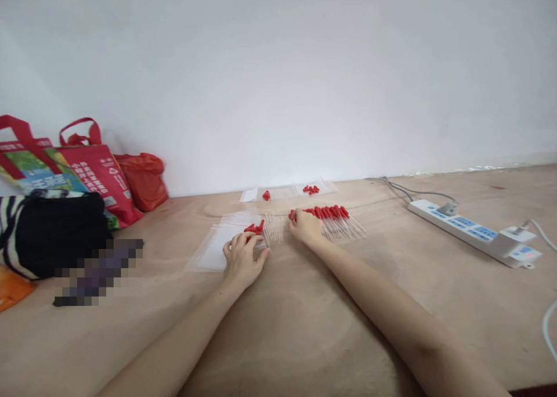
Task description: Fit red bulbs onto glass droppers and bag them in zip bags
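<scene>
Left hand [242,259] pinches a small bunch of red-capped droppers [256,230] over a clear bag [213,247]; right hand [306,226] grips the row of droppers [335,218], gathering; next, careful alignment.

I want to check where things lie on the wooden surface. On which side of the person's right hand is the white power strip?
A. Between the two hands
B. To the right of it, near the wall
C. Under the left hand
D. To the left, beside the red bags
B: the white power strip lies far to the right of the right hand, close to the wall, with plugs in it.
</scene>
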The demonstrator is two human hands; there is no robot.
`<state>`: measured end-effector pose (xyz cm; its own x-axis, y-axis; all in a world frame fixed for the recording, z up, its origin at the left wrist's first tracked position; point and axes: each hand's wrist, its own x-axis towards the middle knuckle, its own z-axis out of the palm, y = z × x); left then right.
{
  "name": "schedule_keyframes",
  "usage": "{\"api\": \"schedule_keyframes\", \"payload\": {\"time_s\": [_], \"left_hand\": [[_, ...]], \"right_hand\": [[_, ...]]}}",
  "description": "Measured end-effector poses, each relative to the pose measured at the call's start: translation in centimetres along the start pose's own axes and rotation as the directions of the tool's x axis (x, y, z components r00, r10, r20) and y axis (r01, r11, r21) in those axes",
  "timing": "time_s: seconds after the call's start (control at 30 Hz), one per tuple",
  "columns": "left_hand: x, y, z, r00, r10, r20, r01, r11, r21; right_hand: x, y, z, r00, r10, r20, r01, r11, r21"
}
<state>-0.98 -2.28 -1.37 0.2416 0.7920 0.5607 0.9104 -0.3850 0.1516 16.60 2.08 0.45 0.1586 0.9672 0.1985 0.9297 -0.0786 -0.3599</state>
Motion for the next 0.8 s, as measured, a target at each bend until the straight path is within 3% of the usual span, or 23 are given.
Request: {"api": "schedule_keyframes", "payload": {"time_s": [0.2, 0.4, 0.8], "left_hand": [[0.9, -1.9, 0.3, 0.997, -0.080, -0.019, 0.080, 0.997, 0.022], [1.4, -3.4, 1.1, 0.998, -0.052, -0.045, 0.049, 0.996, -0.072], [1.5, -3.4, 0.9, 0.996, -0.087, -0.020, 0.085, 0.993, -0.087]], "right_hand": [[-1.4, -2.8, 1.1, 0.990, -0.130, 0.047, 0.129, 0.991, 0.034], [-2.5, -4.7, 1.6, 0.984, -0.156, 0.087, 0.155, 0.988, 0.020], [-4.2, -4.3, 0.2, 0.958, -0.183, 0.220, 0.195, 0.980, -0.032]]}}
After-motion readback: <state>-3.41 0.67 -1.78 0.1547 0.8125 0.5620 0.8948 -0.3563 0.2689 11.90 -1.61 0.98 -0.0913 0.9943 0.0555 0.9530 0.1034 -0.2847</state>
